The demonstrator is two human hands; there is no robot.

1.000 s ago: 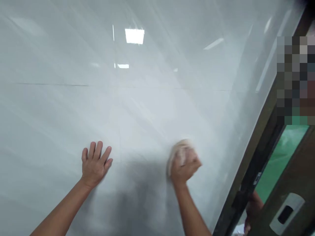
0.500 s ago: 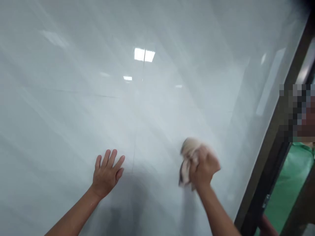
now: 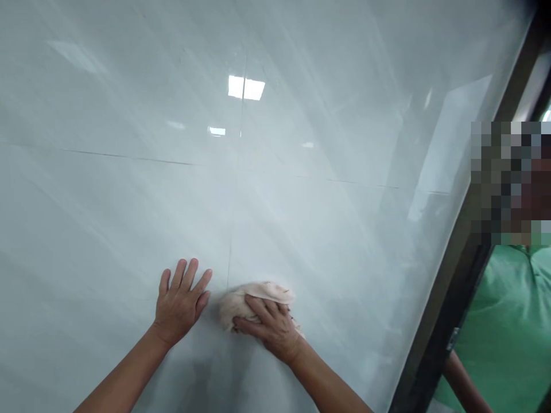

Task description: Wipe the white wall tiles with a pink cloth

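A glossy, pale grey tiled wall (image 3: 322, 229) with thin joint lines fills most of the view. Flat against its lower left part lies my left hand (image 3: 178, 301), open with the fingers spread and nothing in it. Just to the right, my right hand (image 3: 275, 327) grips a crumpled, pale pinkish cloth (image 3: 241, 301) and presses it on the wall. The cloth bunches out beyond the fingertips, beside the vertical joint. Part of it is hidden under my palm.
A dark frame (image 3: 456, 275) runs slantwise along the wall's right edge. Beyond it stands a person in a green shirt (image 3: 512, 321), one arm showing low down. Bright lights (image 3: 246, 88) are reflected in the glossy surface.
My right hand has swept the cloth leftward and slightly down, close to my left hand. My left hand stays on the wall. More of the person in green shows at the right.
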